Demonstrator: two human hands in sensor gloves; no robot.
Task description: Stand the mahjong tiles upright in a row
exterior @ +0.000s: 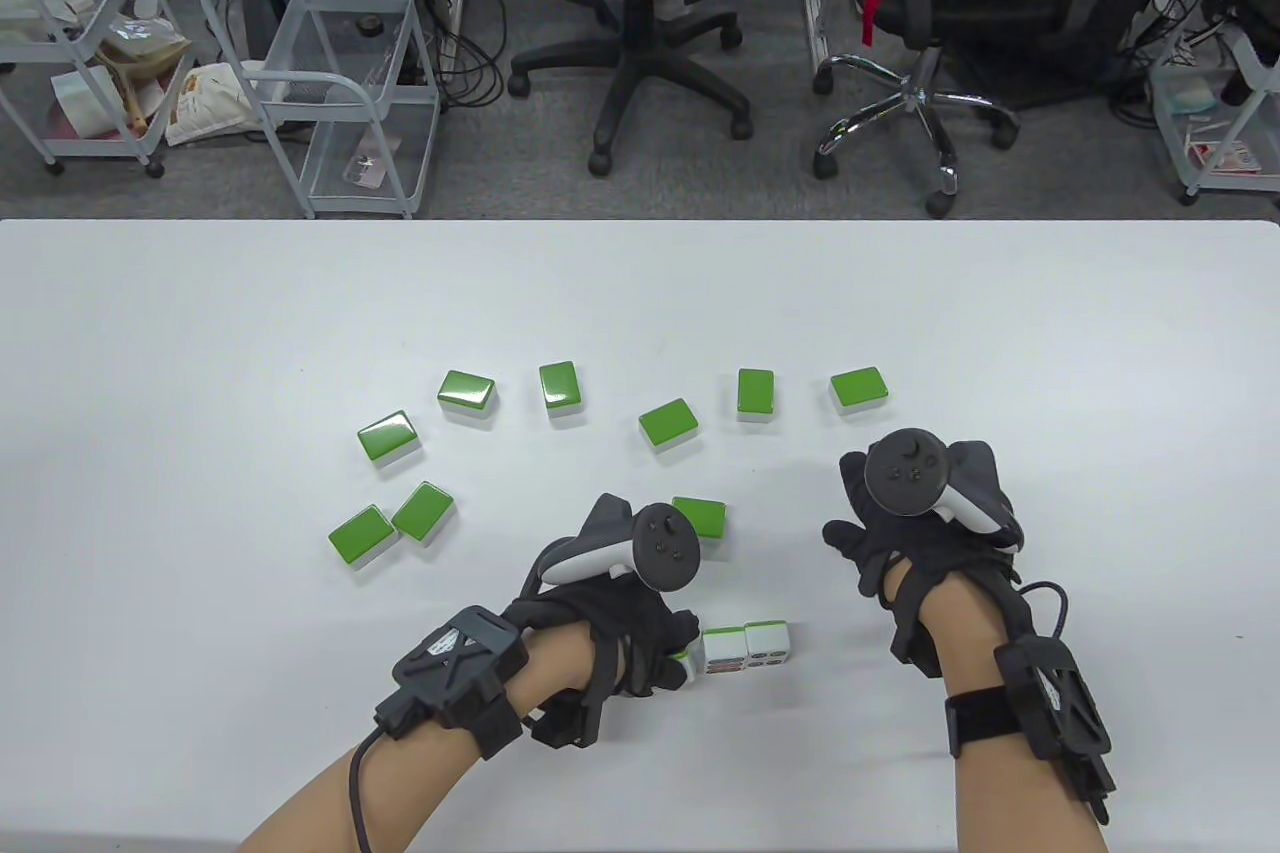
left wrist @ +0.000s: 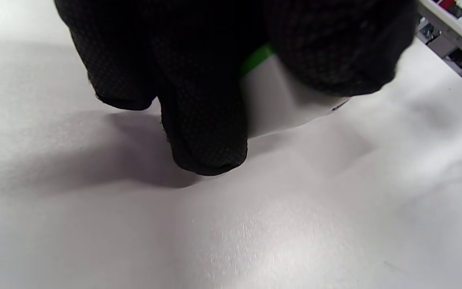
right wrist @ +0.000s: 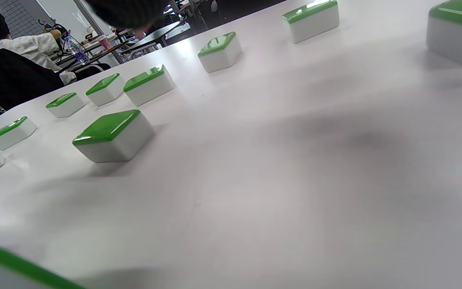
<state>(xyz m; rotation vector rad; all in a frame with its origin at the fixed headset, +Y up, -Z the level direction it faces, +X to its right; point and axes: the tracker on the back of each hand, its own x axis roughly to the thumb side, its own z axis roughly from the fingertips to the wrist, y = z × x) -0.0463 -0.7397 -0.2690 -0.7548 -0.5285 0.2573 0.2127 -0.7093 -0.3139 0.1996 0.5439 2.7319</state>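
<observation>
Two mahjong tiles (exterior: 745,647) stand upright side by side near the table's front edge. My left hand (exterior: 678,661) pinches a third tile (exterior: 692,664) right beside their left end. In the left wrist view the gloved fingers (left wrist: 205,120) grip this white tile with its green back (left wrist: 283,106), its lower edge just above or on the table. My right hand (exterior: 880,533) hovers empty to the right of the row, fingers spread. Several tiles lie flat, green backs up, in an arc (exterior: 669,424) farther back; they also show in the right wrist view (right wrist: 112,134).
One flat tile (exterior: 700,518) lies just behind my left hand, partly under the tracker. Two flat tiles (exterior: 361,534) lie together at the left. The white table (exterior: 1050,343) ends at the far edge, with office chairs (exterior: 625,13) and wire carts (exterior: 330,83) beyond.
</observation>
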